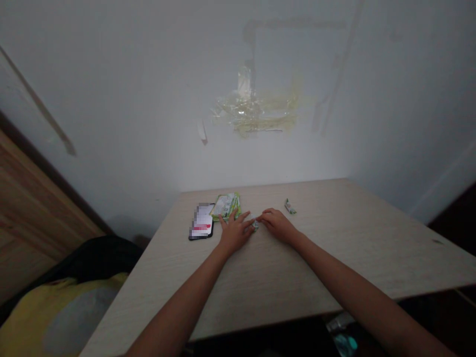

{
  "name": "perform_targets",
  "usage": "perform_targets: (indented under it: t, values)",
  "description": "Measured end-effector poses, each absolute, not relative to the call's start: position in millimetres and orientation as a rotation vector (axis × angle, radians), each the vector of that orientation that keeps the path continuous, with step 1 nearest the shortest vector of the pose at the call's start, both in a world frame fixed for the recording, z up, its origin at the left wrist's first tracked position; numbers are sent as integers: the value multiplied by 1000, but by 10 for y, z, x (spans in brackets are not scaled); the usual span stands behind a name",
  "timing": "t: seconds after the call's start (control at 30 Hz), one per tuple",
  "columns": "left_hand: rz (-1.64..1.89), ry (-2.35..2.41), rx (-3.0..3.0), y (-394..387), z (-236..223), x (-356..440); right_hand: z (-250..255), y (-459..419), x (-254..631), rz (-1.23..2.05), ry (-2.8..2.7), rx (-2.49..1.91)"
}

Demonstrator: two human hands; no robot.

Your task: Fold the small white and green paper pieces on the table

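Note:
In the head view, a small green-and-white wrapper (255, 224) lies on the table between my two hands. My left hand (236, 232) rests there with its fingers spread; the fingers on its right side touch the wrapper. At the wrapper's right end my right hand (275, 224) has its fingers bent and pinched together. How much of the wrapper sits inside those fingers is hidden. Just beyond my left fingertips is a stack of flat green packets (225, 204). A second small green-and-white wrapper (289, 206), folded narrow, lies to the right of my right hand.
A phone (202, 223) with a lit, blurred screen lies left of the packets. The pale wooden table (260, 287) meets a white wall (186, 74) with peeling clear tape (256, 111). Yellow and grey fabric (70, 312) is at the lower left. A teal-capped object (345, 343) shows below the front edge.

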State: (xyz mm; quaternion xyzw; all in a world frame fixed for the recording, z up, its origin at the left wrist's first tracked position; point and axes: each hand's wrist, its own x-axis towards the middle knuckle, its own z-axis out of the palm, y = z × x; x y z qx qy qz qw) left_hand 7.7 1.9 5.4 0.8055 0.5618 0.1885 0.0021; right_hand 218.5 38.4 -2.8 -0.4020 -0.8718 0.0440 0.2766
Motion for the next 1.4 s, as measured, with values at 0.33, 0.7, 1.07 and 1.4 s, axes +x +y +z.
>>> perform_targets:
  t: [0.33,0.7,1.07,1.4]
  values:
    - [573,1757,2549,31,72,80,-40,356,2208,126,-2308,-954]
    - [508,1804,2513,97,44,49,-35,386,2180,82,-2406,-836]
    - [531,1812,2543,84,52,53,-38,367,2175,-10,-2422,-641]
    - [530,1827,2502,82,71,54,-20,334,2159,-52,-2437,-585]
